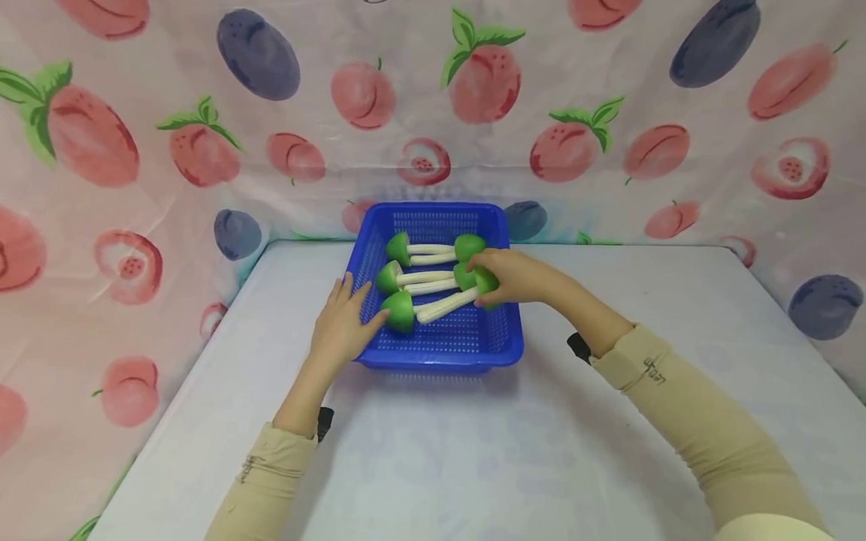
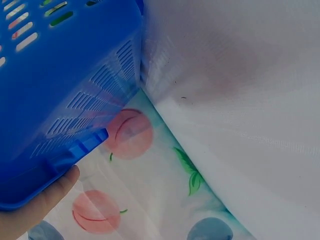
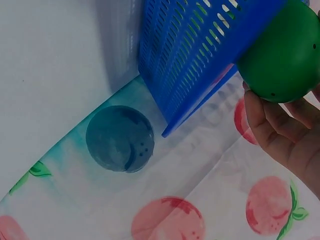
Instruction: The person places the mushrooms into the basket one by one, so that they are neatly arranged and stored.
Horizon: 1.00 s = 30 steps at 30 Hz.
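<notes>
Several toy mushrooms with green caps and white stems lie in a blue plastic basket [image 1: 433, 359], such as the mushroom [image 1: 399, 312] at the near left. My right hand [image 1: 507, 276] grips a mushroom [image 1: 446, 306] by its cap, over the basket's right side, its stem pointing left. In the right wrist view that green cap [image 3: 282, 55] sits against the fingers, just past the basket rim. My left hand [image 1: 340, 323] rests on the basket's left rim with fingers spread, the thumb reaching inward beside a cap. One finger lies along the rim in the left wrist view.
The basket stands on a white tabletop [image 1: 433, 458], close to the back edge. Behind it hangs a fruit-print cloth [image 1: 379, 161], which also runs along both sides of the table. Each wrist wears a dark band.
</notes>
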### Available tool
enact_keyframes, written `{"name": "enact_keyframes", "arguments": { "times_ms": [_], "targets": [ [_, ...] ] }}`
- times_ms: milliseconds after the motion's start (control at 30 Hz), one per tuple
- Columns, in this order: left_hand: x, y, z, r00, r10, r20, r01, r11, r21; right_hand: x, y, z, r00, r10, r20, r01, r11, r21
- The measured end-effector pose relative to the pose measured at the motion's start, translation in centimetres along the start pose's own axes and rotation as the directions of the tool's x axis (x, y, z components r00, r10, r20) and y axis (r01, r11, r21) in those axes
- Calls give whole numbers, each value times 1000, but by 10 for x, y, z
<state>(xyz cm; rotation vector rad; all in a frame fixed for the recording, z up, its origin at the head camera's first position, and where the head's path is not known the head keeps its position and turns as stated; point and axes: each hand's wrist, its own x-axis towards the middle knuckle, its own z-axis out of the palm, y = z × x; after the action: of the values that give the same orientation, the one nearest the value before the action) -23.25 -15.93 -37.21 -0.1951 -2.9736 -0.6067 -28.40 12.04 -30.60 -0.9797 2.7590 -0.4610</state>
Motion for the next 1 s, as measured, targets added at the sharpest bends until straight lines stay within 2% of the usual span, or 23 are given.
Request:
{"name": "enact_keyframes", "arguments": {
  "times_ms": [200,433,600,800,1000],
  "targets": [
    [-2,-3,0,1000,-7,4,7,1000,2,10,0,11,999,-2,43,1,1000,16],
    [-1,-3,4,999,20,-35,-21,1000,-14,14,1,22,998,15,68,-15,1000,-2],
    [-1,1,2,1000,0,-9,0,1000,-12,20,2,31,996,14,85,-14,1000,8],
    [2,-1,4,1000,-1,-2,1,1000,-4,23,6,43,998,21,63,-21,1000,5],
    [1,1,3,1000,-2,-7,2,1000,1,26,11,58,999,-34,0,34,997,-66]
  ]
}}
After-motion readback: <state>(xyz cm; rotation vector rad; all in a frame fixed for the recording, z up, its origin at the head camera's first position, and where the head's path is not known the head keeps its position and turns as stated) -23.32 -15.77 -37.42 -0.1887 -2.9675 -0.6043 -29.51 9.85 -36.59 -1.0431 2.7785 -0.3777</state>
